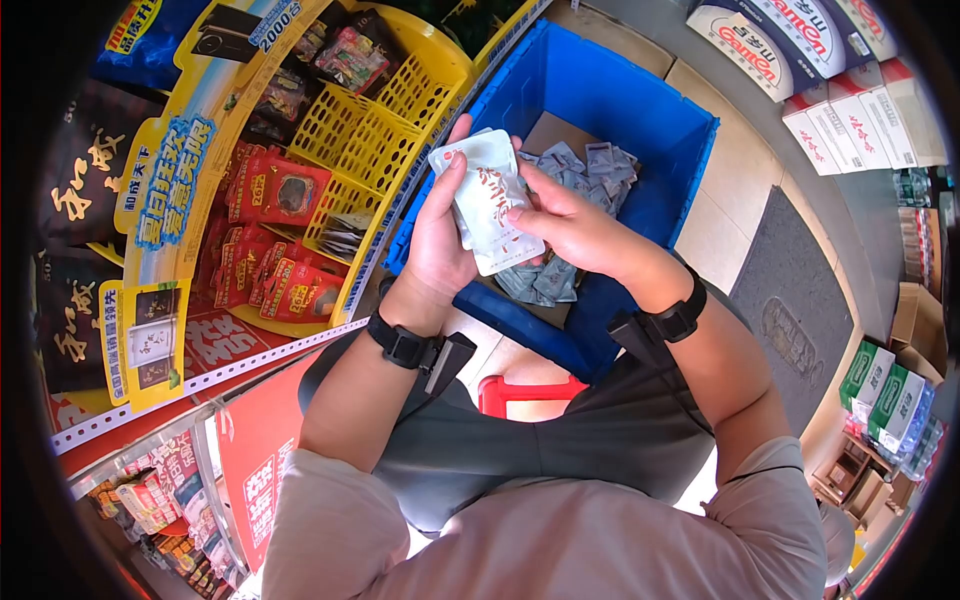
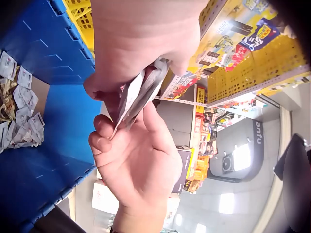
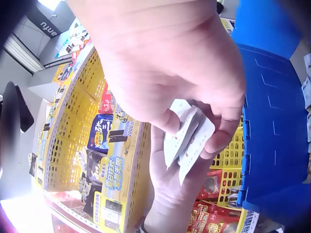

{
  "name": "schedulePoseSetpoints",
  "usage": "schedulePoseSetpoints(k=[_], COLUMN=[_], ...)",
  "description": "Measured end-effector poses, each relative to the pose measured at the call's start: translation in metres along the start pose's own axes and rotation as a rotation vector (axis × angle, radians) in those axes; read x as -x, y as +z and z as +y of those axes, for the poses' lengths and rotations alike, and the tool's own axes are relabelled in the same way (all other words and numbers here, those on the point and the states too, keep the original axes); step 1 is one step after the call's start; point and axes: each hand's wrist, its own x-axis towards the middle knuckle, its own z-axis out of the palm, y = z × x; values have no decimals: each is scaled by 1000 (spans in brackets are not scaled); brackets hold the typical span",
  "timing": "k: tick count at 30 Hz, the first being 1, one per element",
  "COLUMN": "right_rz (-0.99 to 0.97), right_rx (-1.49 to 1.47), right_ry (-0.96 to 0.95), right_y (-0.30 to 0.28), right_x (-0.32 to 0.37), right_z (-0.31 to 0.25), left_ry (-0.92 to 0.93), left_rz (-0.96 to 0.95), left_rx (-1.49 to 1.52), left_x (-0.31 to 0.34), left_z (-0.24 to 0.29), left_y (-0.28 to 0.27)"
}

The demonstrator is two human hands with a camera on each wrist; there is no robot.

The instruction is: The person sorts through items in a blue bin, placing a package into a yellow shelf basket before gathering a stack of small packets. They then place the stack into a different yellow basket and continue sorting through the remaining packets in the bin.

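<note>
Over the blue crate, a small stack of white pouches (image 1: 490, 205) with red writing is held between both hands. My left hand (image 1: 440, 240) grips the stack from the left, its thumb along the edge of the top pouch. From the right, my right hand (image 1: 572, 232) holds the same stack, thumb pressed on the front pouch. Edge-on in the left wrist view, the pouches (image 2: 141, 94) spread slightly apart. The right wrist view shows two pouch corners (image 3: 197, 138) fanned below the right thumb. Many similar small packets (image 1: 590, 175) lie inside the crate.
The blue crate (image 1: 640, 100) stands on the tiled floor in front of my knees. To the left is a yellow display rack (image 1: 350, 135) with red snack bags (image 1: 290, 190). A red stool (image 1: 530, 388) shows between my legs. Cartons (image 1: 850, 125) are stacked at the right.
</note>
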Motion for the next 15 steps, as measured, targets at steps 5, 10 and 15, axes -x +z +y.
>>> schedulePoseSetpoints(k=[5,10,15], right_rz=[132,98,41], right_rx=[115,130,576], right_ry=[110,44,-206], right_y=[2,8,10], right_x=[1,7,10], right_z=[1,-11,0], left_ry=[5,-9,-17], left_rz=[129,248,306], left_rx=[91,78,66], left_x=[-2,-3,-5], left_z=[-1,-2,0], left_y=[-10,-23,-19])
